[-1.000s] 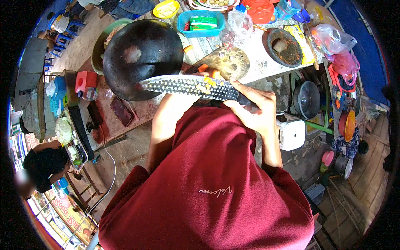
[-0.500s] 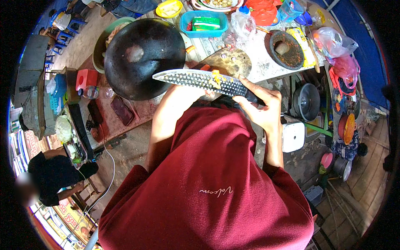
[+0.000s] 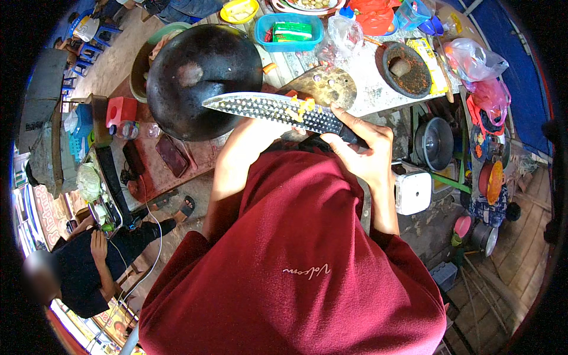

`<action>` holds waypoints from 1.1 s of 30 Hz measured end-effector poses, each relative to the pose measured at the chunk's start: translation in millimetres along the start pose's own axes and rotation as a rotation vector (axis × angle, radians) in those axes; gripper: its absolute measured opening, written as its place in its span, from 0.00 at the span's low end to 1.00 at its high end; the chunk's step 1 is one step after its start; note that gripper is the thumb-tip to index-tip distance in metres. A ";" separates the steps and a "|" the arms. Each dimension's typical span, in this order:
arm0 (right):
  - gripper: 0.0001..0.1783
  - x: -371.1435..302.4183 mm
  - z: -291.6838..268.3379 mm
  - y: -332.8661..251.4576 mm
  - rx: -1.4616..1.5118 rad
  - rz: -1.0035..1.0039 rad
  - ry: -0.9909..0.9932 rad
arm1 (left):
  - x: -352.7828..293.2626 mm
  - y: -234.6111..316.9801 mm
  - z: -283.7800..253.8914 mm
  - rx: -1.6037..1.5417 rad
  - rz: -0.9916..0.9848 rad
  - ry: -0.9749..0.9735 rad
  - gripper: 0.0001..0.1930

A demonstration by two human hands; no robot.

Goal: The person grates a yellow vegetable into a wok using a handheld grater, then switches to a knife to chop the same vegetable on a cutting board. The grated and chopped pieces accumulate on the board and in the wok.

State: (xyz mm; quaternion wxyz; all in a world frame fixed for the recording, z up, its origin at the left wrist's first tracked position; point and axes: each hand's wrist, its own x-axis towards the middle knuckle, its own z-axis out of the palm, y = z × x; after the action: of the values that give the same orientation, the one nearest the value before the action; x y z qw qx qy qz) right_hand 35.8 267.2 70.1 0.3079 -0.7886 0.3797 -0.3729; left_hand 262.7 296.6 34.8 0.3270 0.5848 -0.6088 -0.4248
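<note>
A large kitchen knife (image 3: 269, 110) with a dimpled blade lies crosswise in front of me, its tip toward the left. Bits of yellow-orange food (image 3: 305, 107) cling to the blade. My right hand (image 3: 364, 139) is closed round the black handle, the thumb and forefinger near the blade's heel. Under and behind the blade is my left hand (image 3: 266, 127), mostly covered by it; the fingers that show look curled, but what they hold is hidden. Just past the blade, a bit of orange food (image 3: 291, 93) shows beside a round wooden chopping board (image 3: 331, 89).
A big black wok (image 3: 201, 77) stands upside down at the left of the table. Beyond it are a blue tub (image 3: 258, 42) and a yellow bowl (image 3: 239, 21). At right sits a stone mortar (image 3: 387, 74). Another person (image 3: 89, 272) is at lower left.
The knife and my right hand have shifted a little to the left. At lower left, the other person has moved, and a hand and a sandalled foot now show.
</note>
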 end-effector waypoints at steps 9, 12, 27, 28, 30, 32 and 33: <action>0.27 6.0 6.3 -2.4 0.048 -0.037 0.025 | 6.1 -13.6 9.4 -0.299 -0.062 -0.065 0.19; 0.27 7.1 7.2 -1.6 0.019 -0.044 0.012 | 5.9 -9.5 11.0 -0.296 -0.115 -0.007 0.17; 0.25 9.2 -6.8 25.0 -0.034 0.077 0.094 | 1.7 -7.7 -6.3 -0.776 -0.034 -0.089 0.12; 0.25 9.1 -6.8 25.6 -0.034 0.121 0.091 | 2.4 -11.0 -5.4 -0.774 0.030 -0.066 0.12; 0.25 8.1 -3.8 24.4 -0.009 0.111 0.077 | 8.9 -18.5 -0.7 -0.434 0.158 -0.009 0.12; 0.25 5.6 0.1 19.8 0.017 0.132 0.052 | 15.5 -25.5 7.3 -0.277 0.116 0.030 0.11; 0.25 4.2 1.9 17.1 0.028 0.139 0.032 | 18.0 -28.6 11.1 -0.059 0.238 0.078 0.10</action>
State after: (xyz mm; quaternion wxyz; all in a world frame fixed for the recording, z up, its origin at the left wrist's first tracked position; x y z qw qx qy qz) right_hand 32.9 255.2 57.4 0.3381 -0.7498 0.4334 -0.3685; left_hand 263.3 281.6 2.5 0.4155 0.5147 -0.6478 -0.3779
